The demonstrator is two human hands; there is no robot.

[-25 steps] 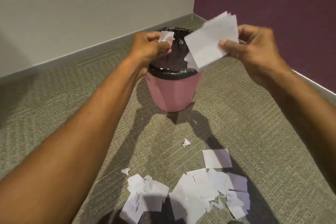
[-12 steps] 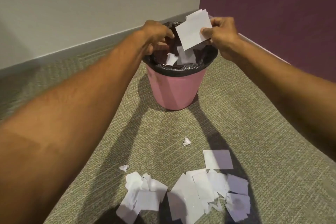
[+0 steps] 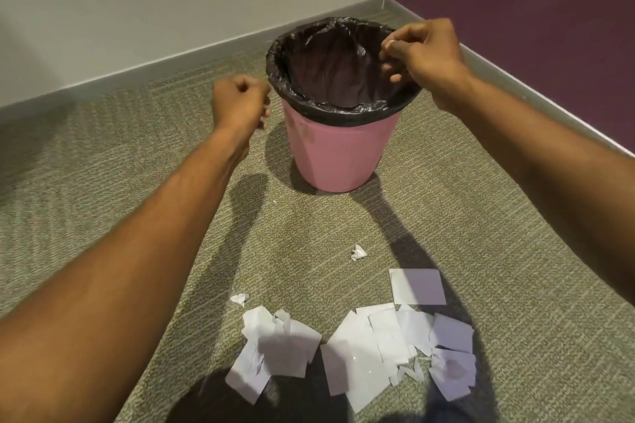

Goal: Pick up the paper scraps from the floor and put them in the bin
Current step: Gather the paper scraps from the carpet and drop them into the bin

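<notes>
Left hand, fingers curled — contents hidden; right hand, fingers curled empty, over the bin.

no legible text, none on pink bin, none on paper scraps

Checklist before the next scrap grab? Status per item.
1. Paper gone from right hand: ok, fingers curled, nothing seen in them, over the bin rim.
2. Paper gone from left hand: cannot tell, fist curled, white speck at fingertips.
3. Bin upright, liner open: ok.
4. Floor cleared: not ok, scrap pile and crumpled scrap lie on the carpet.
5. Route from pile to bin unobstructed: ok.
</notes>
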